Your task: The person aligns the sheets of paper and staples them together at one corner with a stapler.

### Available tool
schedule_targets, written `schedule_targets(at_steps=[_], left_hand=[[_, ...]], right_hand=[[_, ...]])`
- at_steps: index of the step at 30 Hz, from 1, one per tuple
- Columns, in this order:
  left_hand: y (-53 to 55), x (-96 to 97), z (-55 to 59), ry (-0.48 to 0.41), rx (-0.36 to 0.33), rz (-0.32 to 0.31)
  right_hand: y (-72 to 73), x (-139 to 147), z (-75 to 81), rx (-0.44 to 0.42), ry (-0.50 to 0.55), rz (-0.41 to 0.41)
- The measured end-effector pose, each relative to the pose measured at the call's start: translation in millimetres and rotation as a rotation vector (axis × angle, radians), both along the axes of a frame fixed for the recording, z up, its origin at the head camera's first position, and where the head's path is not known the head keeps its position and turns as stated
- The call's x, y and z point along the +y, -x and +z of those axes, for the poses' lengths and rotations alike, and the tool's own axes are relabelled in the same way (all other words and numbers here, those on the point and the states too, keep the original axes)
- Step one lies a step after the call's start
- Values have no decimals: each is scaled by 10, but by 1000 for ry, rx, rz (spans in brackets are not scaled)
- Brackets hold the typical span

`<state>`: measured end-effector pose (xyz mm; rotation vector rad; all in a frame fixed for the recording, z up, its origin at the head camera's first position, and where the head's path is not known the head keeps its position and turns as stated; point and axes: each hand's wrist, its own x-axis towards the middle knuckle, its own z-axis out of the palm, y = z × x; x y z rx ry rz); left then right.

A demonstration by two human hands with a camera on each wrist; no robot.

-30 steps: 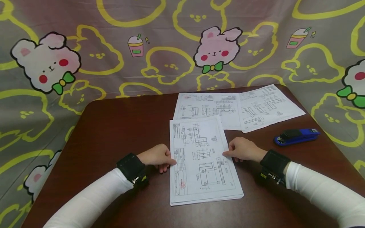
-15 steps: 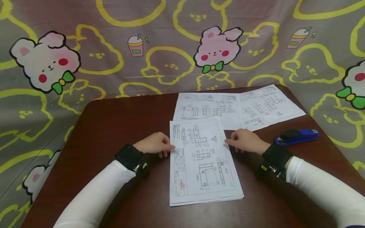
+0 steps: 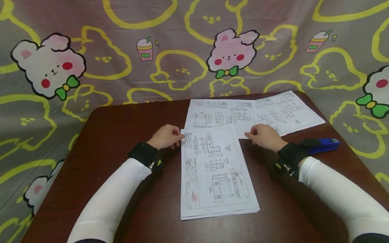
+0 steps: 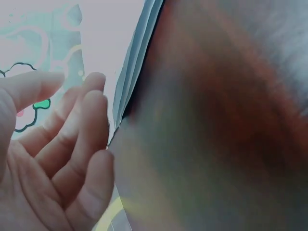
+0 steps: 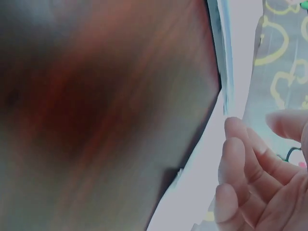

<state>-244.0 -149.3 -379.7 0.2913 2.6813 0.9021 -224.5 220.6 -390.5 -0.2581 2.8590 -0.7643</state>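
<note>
The paper stack (image 3: 206,189) lay on the dark table (image 3: 127,125), overlapping the far sheets (image 3: 223,104). The left hand (image 3: 165,136) and right hand (image 3: 265,136), fingers loosely bent, pinching nothing, had moved up to its far corners, so the side edges seemed nearly worked through. A blue stapler (image 3: 323,145) sat rightward; a cartoon curtain (image 3: 273,15) hung behind.

the person's left arm (image 3: 115,189) and right arm (image 3: 316,175), in white sleeves (image 3: 343,199), reach forward and angle inward. the left hand (image 3: 166,136) and right hand (image 3: 265,136) are apart, fingers (image 4: 94,115) loosely bent, each thumb (image 5: 288,125) clear of them.
</note>
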Motion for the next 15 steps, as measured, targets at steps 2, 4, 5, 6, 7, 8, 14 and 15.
schedule_targets(at_steps=[2,4,5,6,7,8,14,15], left_hand=[[53,11,5,-4,22,20],[103,27,14,-9,42,43],[128,31,12,-9,51,53],[151,37,9,-11,59,64],[173,45,7,-12,65,75],[199,52,0,-11,74,85],[309,77,-23,3,81,117],[323,84,-24,5,81,124]], right_hand=[[50,14,18,25,2,-28],[103,27,31,44,-1,-61],[132,33,33,51,-5,-78],[158,36,36,53,-7,-95],[187,45,34,52,-11,-111],[214,55,30,49,-13,-124],[321,88,30,27,0,-181],[333,86,32,26,2,-190]])
